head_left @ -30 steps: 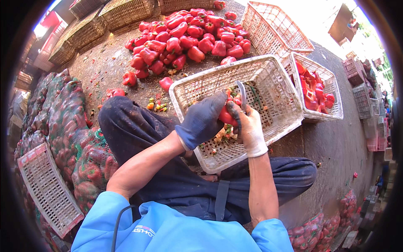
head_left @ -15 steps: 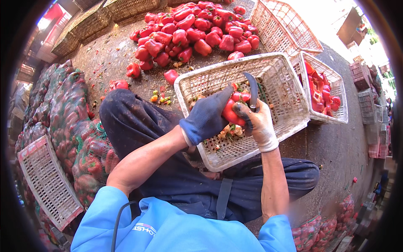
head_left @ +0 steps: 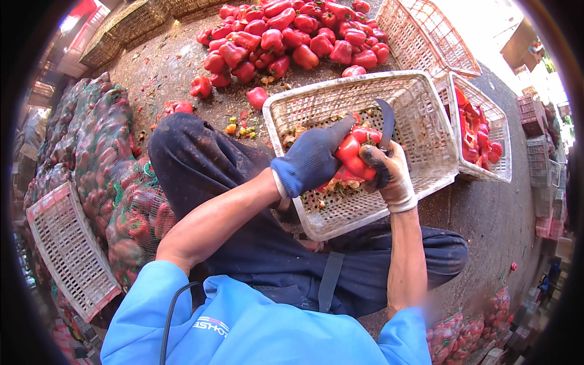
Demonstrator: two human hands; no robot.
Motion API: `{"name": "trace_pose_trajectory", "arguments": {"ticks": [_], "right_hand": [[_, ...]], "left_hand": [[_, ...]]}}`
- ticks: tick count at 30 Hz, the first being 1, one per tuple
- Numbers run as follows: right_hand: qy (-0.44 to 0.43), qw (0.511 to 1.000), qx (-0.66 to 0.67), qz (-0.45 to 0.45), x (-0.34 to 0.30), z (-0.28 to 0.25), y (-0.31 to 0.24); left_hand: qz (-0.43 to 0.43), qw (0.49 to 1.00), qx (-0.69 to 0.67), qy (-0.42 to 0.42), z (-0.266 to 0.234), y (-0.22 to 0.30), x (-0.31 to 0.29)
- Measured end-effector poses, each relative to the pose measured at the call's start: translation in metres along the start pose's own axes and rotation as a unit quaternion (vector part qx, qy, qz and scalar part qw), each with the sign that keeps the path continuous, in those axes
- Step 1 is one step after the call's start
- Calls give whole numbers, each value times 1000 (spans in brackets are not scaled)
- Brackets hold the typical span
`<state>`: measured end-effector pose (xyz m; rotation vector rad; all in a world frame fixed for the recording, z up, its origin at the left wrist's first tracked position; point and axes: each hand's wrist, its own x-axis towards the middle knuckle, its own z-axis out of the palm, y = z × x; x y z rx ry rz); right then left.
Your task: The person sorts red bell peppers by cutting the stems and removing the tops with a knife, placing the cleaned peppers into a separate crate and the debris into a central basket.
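My left hand (head_left: pixel 309 159), in a blue glove, is closed around a red bell pepper (head_left: pixel 353 156) over a white slatted crate (head_left: pixel 420 115). My right hand (head_left: pixel 394 176), in a white glove with dark fingertips, grips a knife with a curved, hooked blade (head_left: pixel 387 121) pointing up and away from me. Its thumb presses on the near right side of the pepper. The knife's handle is mostly hidden in my palm. Below my hands, pale pepper cores and red scraps (head_left: pixel 340 187) lie on the crate floor.
A heap of whole red peppers (head_left: pixel 292 39) lies on the ground ahead. To the right stands a smaller crate of cut red peppers (head_left: pixel 480 137), with an upright crate (head_left: pixel 426 36) behind. Full mesh sacks (head_left: pixel 100 152) and a crate (head_left: pixel 70 249) flank my left.
The pepper has turned slightly between my hands, and more red shows among the scraps below it. Both hands keep their grips; the whole view has shifted a little.
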<state>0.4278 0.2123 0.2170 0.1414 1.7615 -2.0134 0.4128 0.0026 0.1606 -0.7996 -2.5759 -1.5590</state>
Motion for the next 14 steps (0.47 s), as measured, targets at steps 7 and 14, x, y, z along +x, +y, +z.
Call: {"name": "trace_pose_trajectory", "arguments": {"ticks": [7, 14], "right_hand": [[9, 999, 44, -23, 7, -6, 18], [-38, 997, 69, -6, 4, -14, 13]], "left_hand": [[-12, 998, -55, -12, 1, 0, 0], [-82, 994, -58, -39, -10, 6, 2]]}}
